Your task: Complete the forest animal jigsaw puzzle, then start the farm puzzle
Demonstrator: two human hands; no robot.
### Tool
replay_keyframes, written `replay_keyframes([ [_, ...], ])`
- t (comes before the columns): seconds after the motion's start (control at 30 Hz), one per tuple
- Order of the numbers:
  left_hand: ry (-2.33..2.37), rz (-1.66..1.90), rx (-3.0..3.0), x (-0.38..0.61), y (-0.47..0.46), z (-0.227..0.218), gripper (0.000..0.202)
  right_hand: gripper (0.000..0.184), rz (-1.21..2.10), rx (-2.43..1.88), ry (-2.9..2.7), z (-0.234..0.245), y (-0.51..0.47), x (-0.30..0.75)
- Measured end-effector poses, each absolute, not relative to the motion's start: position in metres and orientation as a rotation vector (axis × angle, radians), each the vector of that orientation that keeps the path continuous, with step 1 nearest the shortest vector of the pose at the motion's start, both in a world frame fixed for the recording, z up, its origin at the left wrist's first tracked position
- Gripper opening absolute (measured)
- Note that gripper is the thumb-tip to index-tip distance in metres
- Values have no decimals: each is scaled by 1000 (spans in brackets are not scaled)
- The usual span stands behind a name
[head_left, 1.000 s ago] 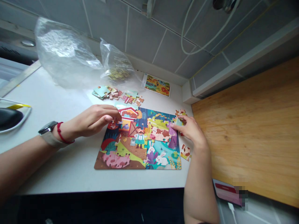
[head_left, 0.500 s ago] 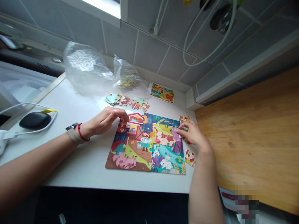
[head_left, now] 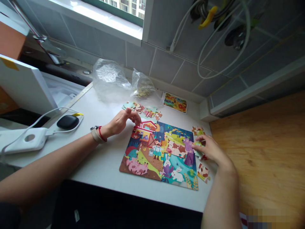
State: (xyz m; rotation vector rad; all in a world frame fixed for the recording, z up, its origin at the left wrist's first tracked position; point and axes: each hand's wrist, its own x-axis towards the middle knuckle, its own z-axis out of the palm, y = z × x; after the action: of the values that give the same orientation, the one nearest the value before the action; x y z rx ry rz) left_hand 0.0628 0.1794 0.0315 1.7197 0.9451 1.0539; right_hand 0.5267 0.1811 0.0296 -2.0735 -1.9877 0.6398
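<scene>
A beige-strapped smartwatch (head_left: 95, 134) and red cord bracelet (head_left: 102, 136) circle the left wrist (head_left: 98, 135).

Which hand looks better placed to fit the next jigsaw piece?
Probably the right hand: its fingers are on a green piece at the puzzle's right edge, beside loose pieces. The left hand is raised, open and seems to hold nothing.

Nothing you have in view can be read: no words, numbers or brands are legible. If the picture card (head_left: 175, 102) or the puzzle (head_left: 143, 165) carry any print, it is too small or blurred for you to tell.
</scene>
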Motion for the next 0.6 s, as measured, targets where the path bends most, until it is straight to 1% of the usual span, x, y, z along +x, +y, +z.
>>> replay_keyframes([
  [0.17,936,1073,1707,64,181,30,95,47,764,-1818,-1851,44,182,510],
  [0.33,895,1063,1746,67,178,28,87,52,846,-1541,-1628,57,180,482],
  [0.37,876,1058,1748,67,177,27,85,52,824,-1521,-1568,57,179,476],
  [0.5,830,1029,1770,68,175,27,77,37,774,-1436,-1363,50,178,454],
  [0.6,836,998,1801,69,174,28,72,38,912,-1367,-1304,43,176,439],
])
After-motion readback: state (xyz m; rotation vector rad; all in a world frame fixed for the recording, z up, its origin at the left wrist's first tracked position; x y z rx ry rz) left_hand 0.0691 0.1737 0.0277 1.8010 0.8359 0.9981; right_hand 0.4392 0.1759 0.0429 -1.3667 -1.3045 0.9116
